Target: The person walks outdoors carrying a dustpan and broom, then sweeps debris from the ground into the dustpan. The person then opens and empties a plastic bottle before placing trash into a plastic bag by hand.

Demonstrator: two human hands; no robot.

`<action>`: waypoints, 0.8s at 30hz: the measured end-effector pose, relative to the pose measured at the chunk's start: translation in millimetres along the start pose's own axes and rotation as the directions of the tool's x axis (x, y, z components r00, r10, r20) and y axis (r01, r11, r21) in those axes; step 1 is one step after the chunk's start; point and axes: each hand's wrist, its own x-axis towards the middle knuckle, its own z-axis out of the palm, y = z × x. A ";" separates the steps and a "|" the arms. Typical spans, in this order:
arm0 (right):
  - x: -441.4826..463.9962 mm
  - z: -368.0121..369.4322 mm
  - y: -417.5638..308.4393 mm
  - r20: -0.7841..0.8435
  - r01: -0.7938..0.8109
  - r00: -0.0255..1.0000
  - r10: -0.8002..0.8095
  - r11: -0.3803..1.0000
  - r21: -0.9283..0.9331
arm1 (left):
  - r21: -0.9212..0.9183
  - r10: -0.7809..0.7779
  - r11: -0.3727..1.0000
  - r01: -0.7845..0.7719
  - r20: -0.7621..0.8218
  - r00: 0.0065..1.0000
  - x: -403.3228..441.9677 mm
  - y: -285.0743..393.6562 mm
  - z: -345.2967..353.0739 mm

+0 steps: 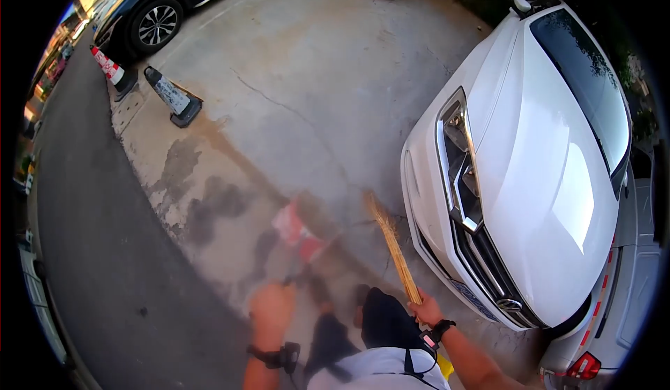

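My right hand (426, 308) is wrapped round the lower end of a straw hand broom (395, 247), whose frayed tip points forward over the concrete beside the white car. My left hand (272, 313), smeared by motion, looks closed like a fist. Just ahead of it is a blurred red-and-white object (299, 231); its kind and whether the hand holds it are unclear. Both wrists wear black bands with small devices.
The white car (516, 152) stands close on my right, with a silver vehicle (628, 285) behind it. Two traffic cones, one grey (169, 92) and one red-and-white (110, 69), stand near a dark car (157, 25). An asphalt road (105, 250) runs along the left.
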 end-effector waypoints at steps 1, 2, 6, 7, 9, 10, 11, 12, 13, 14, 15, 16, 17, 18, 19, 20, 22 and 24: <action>13.0 0.7 -12.9 -0.034 0.023 0.999 -0.024 0.998 -0.053 | 0.024 0.002 1.000 -0.002 0.013 1.000 19.5 6.7 3.6; 26.6 -0.5 -22.6 -0.069 0.043 0.996 -0.050 0.993 -0.107 | 0.029 0.025 0.999 -0.025 0.017 1.000 37.9 15.1 4.5; 141.0 -4.7 -49.1 -0.142 0.258 0.952 -0.271 0.960 -0.106 | 0.032 0.079 0.996 -0.081 0.055 0.995 110.3 51.9 10.4; 153.0 -13.8 -99.9 -0.105 0.116 0.987 -0.123 0.990 -0.077 | 0.030 0.086 0.996 -0.088 0.065 0.994 127.1 62.5 11.6; 225.9 -27.7 -146.2 -0.125 0.162 0.976 -0.178 0.979 -0.125 | 0.039 0.087 0.995 -0.090 0.071 0.994 156.6 82.5 14.7; 266.5 -33.0 -154.0 -0.155 0.215 0.961 -0.230 0.970 -0.110 | 0.047 0.087 0.995 -0.091 0.082 0.993 169.2 90.9 19.4; 306.6 -38.4 -162.4 -0.184 0.268 0.941 -0.282 0.958 -0.099 | 0.056 0.086 0.994 -0.091 0.090 0.992 181.4 98.0 26.0; 330.0 -47.8 -193.8 -0.188 0.192 0.964 -0.187 0.981 0.008 | 0.066 0.084 0.994 -0.091 0.104 0.991 190.4 103.4 32.9; 351.5 -57.4 -218.9 -0.197 0.150 0.970 -0.142 0.988 0.025 | 0.074 0.079 0.993 -0.088 0.115 0.990 197.3 107.8 39.3; 375.6 -66.1 -239.8 -0.205 0.110 0.974 -0.100 0.993 0.040 | 0.084 0.078 0.992 -0.089 0.132 0.988 203.9 113.8 44.5; 403.4 -75.9 -252.5 -0.192 0.119 0.975 -0.114 0.993 0.015 | 0.093 0.076 0.992 -0.091 0.146 0.986 209.4 121.4 48.2; 430.9 -83.8 -257.1 -0.178 0.131 0.975 -0.130 0.991 -0.009 | 0.102 0.075 0.991 -0.092 0.159 0.984 214.9 128.3 50.7; 453.1 -87.4 -256.5 -0.179 0.098 0.979 -0.096 0.995 0.001 | 0.098 0.056 0.992 -0.073 0.167 0.984 219.7 135.3 49.3; 473.5 -89.3 -252.5 -0.181 0.063 0.982 -0.060 0.998 0.012 | 0.094 0.038 0.994 -0.055 0.177 0.983 224.0 142.7 45.2; 489.2 -86.8 -241.5 -0.180 0.025 0.983 -0.021 0.999 0.022 | 0.092 0.018 0.995 -0.036 0.190 0.982 226.7 146.8 44.3; 495.4 -78.6 -224.9 -0.121 -0.047 0.991 0.057 0.995 0.088 | 0.099 0.018 0.994 -0.038 0.198 0.980 228.3 146.9 45.5; 485.8 -54.9 -178.1 -0.046 -0.057 0.997 0.057 0.998 0.006 | 0.102 0.026 0.994 -0.046 0.194 0.981 233.9 148.4 44.2; 420.9 -34.5 -155.7 0.073 -0.074 0.995 0.066 0.990 0.118 | 0.117 0.007 0.993 -0.031 0.204 0.979 237.5 152.7 40.8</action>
